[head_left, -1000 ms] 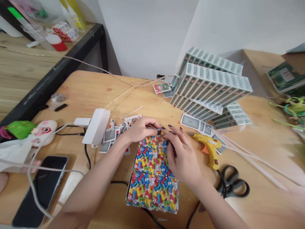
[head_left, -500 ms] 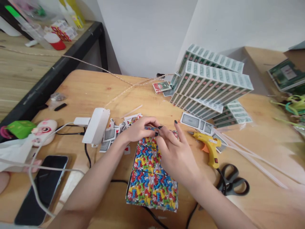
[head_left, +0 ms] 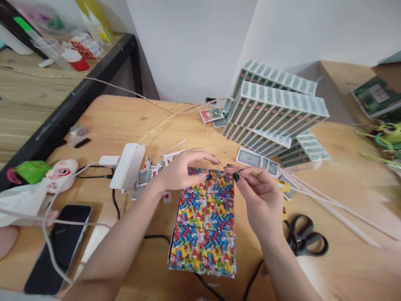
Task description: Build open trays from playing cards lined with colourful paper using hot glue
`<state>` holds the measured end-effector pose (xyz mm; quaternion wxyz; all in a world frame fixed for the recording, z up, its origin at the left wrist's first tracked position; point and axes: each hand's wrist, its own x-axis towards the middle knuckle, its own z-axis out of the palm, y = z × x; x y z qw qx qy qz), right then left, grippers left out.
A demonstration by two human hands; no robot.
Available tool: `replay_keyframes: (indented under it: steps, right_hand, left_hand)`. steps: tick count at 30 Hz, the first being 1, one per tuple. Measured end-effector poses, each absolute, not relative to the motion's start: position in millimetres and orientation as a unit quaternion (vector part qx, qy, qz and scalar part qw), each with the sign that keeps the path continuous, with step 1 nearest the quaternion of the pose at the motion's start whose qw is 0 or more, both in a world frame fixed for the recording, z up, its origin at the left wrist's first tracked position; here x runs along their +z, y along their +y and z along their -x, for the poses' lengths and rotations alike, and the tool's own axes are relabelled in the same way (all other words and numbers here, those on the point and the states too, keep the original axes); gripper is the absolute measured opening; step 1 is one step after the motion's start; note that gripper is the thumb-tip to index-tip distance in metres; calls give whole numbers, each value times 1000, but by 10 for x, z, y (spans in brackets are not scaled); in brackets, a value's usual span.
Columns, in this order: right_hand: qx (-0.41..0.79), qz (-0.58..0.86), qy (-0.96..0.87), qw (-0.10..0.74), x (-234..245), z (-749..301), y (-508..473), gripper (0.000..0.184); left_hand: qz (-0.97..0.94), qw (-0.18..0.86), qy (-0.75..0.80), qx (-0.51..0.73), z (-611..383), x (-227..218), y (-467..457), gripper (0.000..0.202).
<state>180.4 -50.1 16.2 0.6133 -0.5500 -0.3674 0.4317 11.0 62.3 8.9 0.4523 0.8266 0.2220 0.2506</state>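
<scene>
A panel covered in brightly coloured patterned cards [head_left: 203, 225] lies on the table in front of me, with seams between the cards. My left hand [head_left: 184, 169] is at its far left corner, thumb stretched over the patterned surface and fingers reaching past the far edge, with a gap between them. By the far right corner, my right hand [head_left: 263, 192] has thumb and fingertips pinched together; whatever is between them is too small to make out. Behind that hand, a yellow glue gun [head_left: 284, 186] is mostly hidden. Black-handled scissors [head_left: 308, 240] lie to its right.
Stacked green card boxes [head_left: 278, 108] stand at the back right. Loose playing cards [head_left: 250, 158] and clear glue sticks [head_left: 332, 209] lie on the right. A white power strip [head_left: 128, 167], a phone [head_left: 59, 246] and cables are on the left. A red card box [head_left: 211, 115] lies farther back.
My right hand has moved right, off the panel's middle to its far right corner, baring more of the pattern and covering the glue gun. My left fingers have straightened and parted from the thumb.
</scene>
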Motion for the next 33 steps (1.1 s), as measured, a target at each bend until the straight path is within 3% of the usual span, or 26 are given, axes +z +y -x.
replay_keyframes:
  steps: [10, 17, 22, 28, 33]
  right_hand:
    - [490, 509, -360, 609, 251, -1793, -474, 12]
    - [470, 572, -451, 499, 346, -1924, -400, 10]
    - [372, 595, -592, 396, 556, -2051, -239, 11]
    - [263, 556, -709, 345, 751, -2136, -66, 20]
    - [361, 508, -675, 395, 711, -2147, -40, 14]
  left_hand:
    - [-854, 279, 247, 362, -312, 247, 361, 11]
    - [-910, 165, 255, 283, -290, 227, 370, 25]
    - [-944, 81, 230, 223, -364, 324, 391, 23]
    - [-935, 128, 222, 246, -411, 506, 483, 23]
    - [-912, 180, 269, 251, -409, 500, 524, 26]
